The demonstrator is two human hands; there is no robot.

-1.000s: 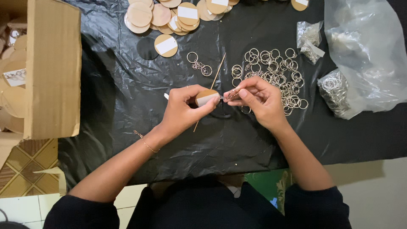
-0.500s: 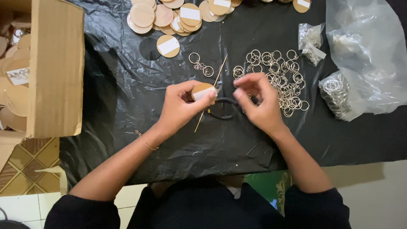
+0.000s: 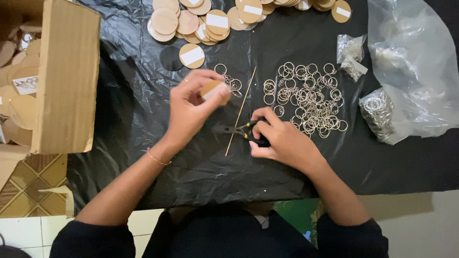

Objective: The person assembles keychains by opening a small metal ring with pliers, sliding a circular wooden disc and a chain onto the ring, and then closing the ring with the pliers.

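My left hand (image 3: 191, 107) holds a round wooden disc (image 3: 213, 89) with a white label, raised a little above the black plastic sheet (image 3: 134, 105). My right hand (image 3: 282, 141) is closed on small pliers (image 3: 239, 130) with dark handles, their jaws pointing left and lying low on the sheet. A thin wooden stick (image 3: 241, 111) lies between the two hands. Just right of the hands is a spread of several metal key rings (image 3: 306, 98). Two or three loose rings with chains (image 3: 229, 79) lie by the disc.
A heap of wooden discs (image 3: 210, 19) lies at the top. An open cardboard box (image 3: 67, 76) with more discs stands at the left. Clear plastic bags (image 3: 411, 76) with rings sit at the right. The sheet's front edge is close to my body.
My hands have drawn apart. The left hand moved up with the disc; the right hand dropped toward me and closed on the pliers.
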